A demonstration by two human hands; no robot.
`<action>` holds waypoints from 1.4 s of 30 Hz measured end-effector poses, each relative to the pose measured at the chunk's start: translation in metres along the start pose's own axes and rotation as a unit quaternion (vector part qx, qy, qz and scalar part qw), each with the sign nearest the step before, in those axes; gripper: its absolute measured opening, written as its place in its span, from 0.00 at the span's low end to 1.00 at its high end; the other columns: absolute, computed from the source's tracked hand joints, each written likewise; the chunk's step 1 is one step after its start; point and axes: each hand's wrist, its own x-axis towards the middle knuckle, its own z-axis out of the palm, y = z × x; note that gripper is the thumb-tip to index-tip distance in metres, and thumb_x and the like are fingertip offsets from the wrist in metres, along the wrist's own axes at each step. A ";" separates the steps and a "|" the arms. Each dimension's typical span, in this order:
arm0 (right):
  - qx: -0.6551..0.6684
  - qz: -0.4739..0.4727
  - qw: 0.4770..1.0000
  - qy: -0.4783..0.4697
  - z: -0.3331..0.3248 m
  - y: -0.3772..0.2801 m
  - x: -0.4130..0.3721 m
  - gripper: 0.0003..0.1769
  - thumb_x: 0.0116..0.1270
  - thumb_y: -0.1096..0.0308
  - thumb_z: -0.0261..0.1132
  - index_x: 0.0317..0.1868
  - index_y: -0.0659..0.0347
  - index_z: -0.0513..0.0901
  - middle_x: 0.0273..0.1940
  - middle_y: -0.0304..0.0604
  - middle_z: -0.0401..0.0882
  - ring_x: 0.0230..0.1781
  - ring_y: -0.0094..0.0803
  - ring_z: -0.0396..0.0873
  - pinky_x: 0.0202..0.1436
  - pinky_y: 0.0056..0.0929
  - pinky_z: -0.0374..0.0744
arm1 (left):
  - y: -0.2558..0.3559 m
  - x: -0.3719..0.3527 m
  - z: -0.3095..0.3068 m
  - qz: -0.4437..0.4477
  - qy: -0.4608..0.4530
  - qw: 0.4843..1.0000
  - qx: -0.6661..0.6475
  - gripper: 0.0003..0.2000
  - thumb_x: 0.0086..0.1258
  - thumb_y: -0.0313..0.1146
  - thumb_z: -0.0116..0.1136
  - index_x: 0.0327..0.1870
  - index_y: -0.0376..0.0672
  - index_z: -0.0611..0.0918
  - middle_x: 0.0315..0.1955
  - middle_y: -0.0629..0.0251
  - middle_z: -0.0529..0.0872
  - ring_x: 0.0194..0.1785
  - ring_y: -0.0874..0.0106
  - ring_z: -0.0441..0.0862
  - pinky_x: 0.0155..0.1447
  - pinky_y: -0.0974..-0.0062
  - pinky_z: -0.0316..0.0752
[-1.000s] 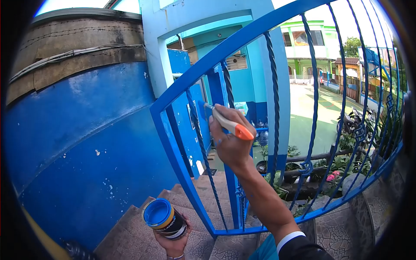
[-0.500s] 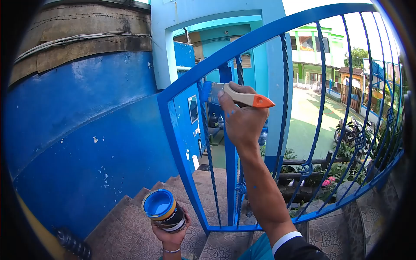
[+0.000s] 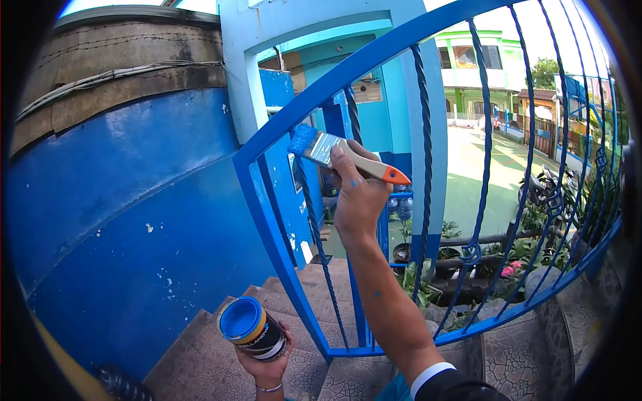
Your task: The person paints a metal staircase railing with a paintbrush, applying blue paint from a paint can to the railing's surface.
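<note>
A paintbrush (image 3: 348,159) with a pale handle and orange tip is gripped in my right hand (image 3: 358,197). Its blue-coated bristles lie at the top of a twisted bar (image 3: 309,207), just under the railing's upper rail (image 3: 374,63). Low in the view, my left hand (image 3: 267,361) is wrapped around a paint can (image 3: 257,331) with a black and yellow label. The can is open and tilted a little toward me, with blue paint inside. Blue specks mark my right hand and forearm.
Tiled steps (image 3: 207,341) run down beneath the railing. A blue wall (image 3: 134,214) with chipped spots stands at the left. Plants and pink flowers (image 3: 511,269) grow beyond the bars, with large water bottles (image 3: 403,207) farther back.
The brush has shifted left and tilted, its handle now sloping down to the right. My view has turned slightly, while the left hand still holds the can in about the same place.
</note>
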 end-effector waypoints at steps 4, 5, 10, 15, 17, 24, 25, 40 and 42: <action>-0.055 0.006 0.998 0.028 -0.004 0.028 -0.007 0.25 0.72 0.72 0.77 0.61 0.83 0.82 0.51 0.61 0.89 0.45 0.38 0.92 0.49 0.31 0.94 | 0.000 -0.001 0.001 0.001 0.006 1.000 -0.002 0.44 0.71 0.71 0.54 0.75 0.41 0.76 0.63 0.47 0.82 0.70 0.48 0.76 0.70 0.46 0.74; -0.072 -0.006 0.996 0.048 -0.007 0.032 -0.009 0.23 0.71 0.73 0.76 0.59 0.82 0.84 0.49 0.59 0.90 0.43 0.36 0.93 0.47 0.30 0.93 | 0.000 -0.002 0.000 0.001 0.007 1.000 -0.005 0.44 0.70 0.71 0.55 0.75 0.41 0.76 0.63 0.47 0.82 0.70 0.48 0.76 0.70 0.46 0.74; -0.255 -0.093 0.962 0.014 -0.029 0.026 -0.023 0.16 0.70 0.74 0.76 0.55 0.74 0.90 0.42 0.51 0.94 0.40 0.32 0.93 0.44 0.27 0.89 | -0.001 -0.006 0.003 -0.007 -0.019 1.000 -0.002 0.44 0.70 0.70 0.55 0.75 0.40 0.75 0.64 0.46 0.82 0.70 0.49 0.76 0.71 0.46 0.73; -0.320 -0.159 0.934 0.011 -0.026 -0.006 -0.010 0.14 0.71 0.71 0.74 0.53 0.70 0.91 0.37 0.53 0.94 0.39 0.37 0.95 0.47 0.32 0.89 | 0.002 -0.006 0.000 -0.006 -0.015 1.000 0.006 0.41 0.70 0.66 0.57 0.74 0.43 0.77 0.63 0.48 0.84 0.71 0.49 0.75 0.72 0.45 0.73; -0.381 -0.115 0.916 -0.054 -0.016 -0.012 -0.004 0.15 0.68 0.71 0.76 0.52 0.70 0.92 0.37 0.51 0.94 0.40 0.32 0.94 0.46 0.29 0.88 | 0.003 -0.003 -0.003 0.000 -0.025 0.999 0.020 0.40 0.71 0.66 0.57 0.75 0.42 0.77 0.63 0.48 0.84 0.71 0.49 0.75 0.72 0.45 0.73; -0.290 -0.120 0.944 -0.097 0.007 -0.023 0.003 0.14 0.67 0.71 0.78 0.51 0.67 0.93 0.39 0.46 0.95 0.39 0.28 0.92 0.46 0.28 0.88 | -0.002 -0.004 0.003 -0.001 -0.034 0.999 0.005 0.44 0.71 0.69 0.52 0.76 0.39 0.74 0.64 0.44 0.81 0.68 0.48 0.76 0.70 0.46 0.74; -0.283 -0.139 0.946 -0.081 0.005 -0.022 0.004 0.14 0.67 0.71 0.78 0.51 0.67 0.93 0.40 0.47 0.95 0.39 0.29 0.92 0.47 0.28 0.88 | -0.003 -0.004 0.006 0.002 -0.035 0.999 0.004 0.44 0.72 0.69 0.51 0.76 0.39 0.74 0.64 0.44 0.80 0.68 0.48 0.77 0.70 0.46 0.74; -0.231 0.010 0.915 -0.331 -0.001 -0.073 -0.035 0.20 0.64 0.74 0.82 0.55 0.71 0.87 0.46 0.49 0.92 0.46 0.31 0.91 0.53 0.30 0.90 | 0.007 0.005 -0.013 -0.015 -0.069 0.997 0.044 0.42 0.73 0.68 0.37 0.78 0.46 0.74 0.68 0.41 0.80 0.67 0.44 0.81 0.67 0.38 0.76; -0.246 0.103 0.865 -0.426 0.008 -0.073 -0.048 0.19 0.63 0.75 0.82 0.53 0.69 0.87 0.45 0.48 0.92 0.45 0.32 0.92 0.53 0.30 0.90 | 0.006 0.006 -0.018 -0.005 -0.064 0.998 -0.001 0.40 0.73 0.67 0.42 0.78 0.49 0.74 0.70 0.43 0.79 0.69 0.41 0.80 0.66 0.33 0.76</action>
